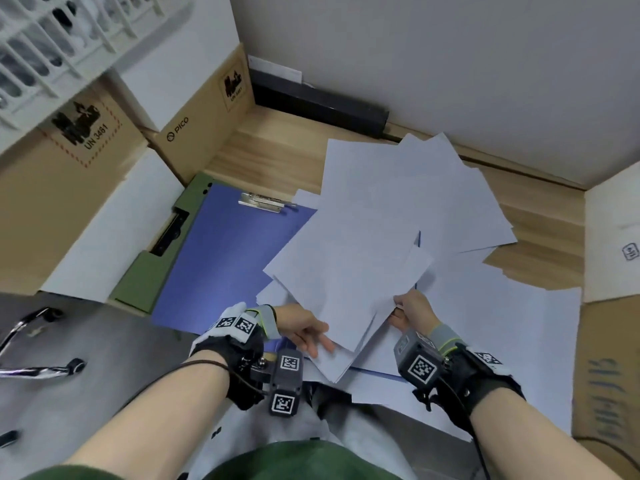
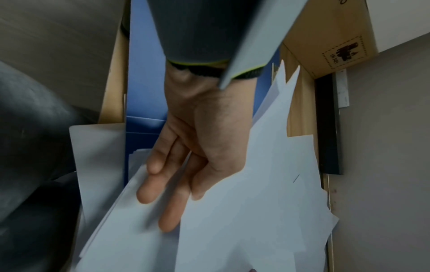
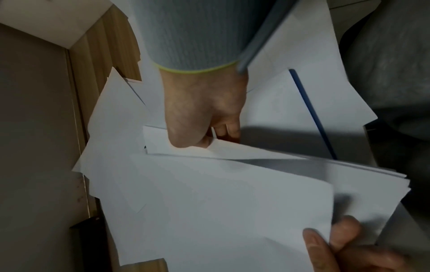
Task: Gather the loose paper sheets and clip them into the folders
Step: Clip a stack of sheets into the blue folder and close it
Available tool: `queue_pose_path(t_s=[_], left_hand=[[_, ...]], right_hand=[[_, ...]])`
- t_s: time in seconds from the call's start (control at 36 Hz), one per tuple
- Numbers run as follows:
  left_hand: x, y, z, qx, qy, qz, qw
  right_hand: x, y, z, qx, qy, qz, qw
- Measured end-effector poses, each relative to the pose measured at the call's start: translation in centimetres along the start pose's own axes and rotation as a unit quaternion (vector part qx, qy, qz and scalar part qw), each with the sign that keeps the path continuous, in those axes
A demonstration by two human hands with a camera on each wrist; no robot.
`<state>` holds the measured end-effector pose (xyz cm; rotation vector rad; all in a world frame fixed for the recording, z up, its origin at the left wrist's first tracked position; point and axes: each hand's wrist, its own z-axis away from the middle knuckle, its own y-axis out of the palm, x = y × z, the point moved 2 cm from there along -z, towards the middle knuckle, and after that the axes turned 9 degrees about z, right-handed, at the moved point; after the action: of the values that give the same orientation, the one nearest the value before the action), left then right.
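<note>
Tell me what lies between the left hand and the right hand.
A paper sheaf spans the gap; the left hand and right hand each hold an edge of it. The head view shows this best.

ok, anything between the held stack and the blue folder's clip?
Partly. The stack of sheets, gripped by the left hand and right hand, hangs over the blue folder. Its metal clip is uncovered, but loose sheets lie across the folder's right half, up to the clip's right end. They would likely need clearing first.
</note>
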<state>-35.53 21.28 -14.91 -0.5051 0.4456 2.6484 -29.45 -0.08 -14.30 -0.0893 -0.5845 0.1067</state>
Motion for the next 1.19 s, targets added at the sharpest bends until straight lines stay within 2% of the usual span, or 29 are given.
queue_pose_path(t_s=[0.11,0.22,0.33,0.39,0.44,0.53,0.58,0.61,0.69,0.81,0.94,1.19], left_hand=[[0.6,0.3,-0.6,-0.001,-0.019,-0.014,1.000],[0.1,1.0,-0.7,0.030,-0.014,-0.040,0.999],[-1.5,0.2,0.2,0.029,0.040,-0.038,0.998],[-2.4,-1.8,1.0,-0.001,0.060,-0.015,0.998],[-3.3,-4.3,1.4,-0.065,0.084,0.047,0.993],[-4.5,-7.9,1.6,-0.175,0.125,0.203,0.955],[-4.8,-9.7,1.7,-0.213,0.145,0.255,0.932],[-5.0,-10.5,1.7,-0.216,0.148,0.256,0.931],[-5.2,-11.3,1.6,-0.207,0.149,0.243,0.936],[-6.3,-11.2,1.3,-0.153,0.156,0.192,0.957],[-7.2,-11.6,0.7,-0.140,0.215,0.144,0.956],[-7.1,-13.1,0.0,-0.135,0.202,0.151,0.958]], right_hand=[[-0.4,-0.2,0.5,0.041,0.007,-0.048,0.998],[-0.5,-0.4,0.6,0.039,-0.021,0.040,0.998],[-0.4,-0.9,0.6,0.019,-0.047,0.089,0.995],[-0.1,-1.4,0.1,-0.012,-0.046,0.112,0.993],[-0.1,-1.9,-0.4,-0.036,-0.035,0.117,0.992],[0.0,-2.2,-0.8,-0.071,-0.018,0.134,0.988],[-0.2,-2.1,-0.8,-0.076,-0.013,0.153,0.985],[-0.1,-1.7,-0.8,-0.073,-0.009,0.155,0.985],[0.0,-0.9,-0.8,-0.043,-0.010,0.157,0.987],[1.1,0.7,-0.3,-0.014,-0.022,0.125,0.992],[2.7,2.4,-0.3,0.031,-0.029,0.080,0.996],[3.6,5.2,-1.4,-0.002,-0.003,0.054,0.999]])
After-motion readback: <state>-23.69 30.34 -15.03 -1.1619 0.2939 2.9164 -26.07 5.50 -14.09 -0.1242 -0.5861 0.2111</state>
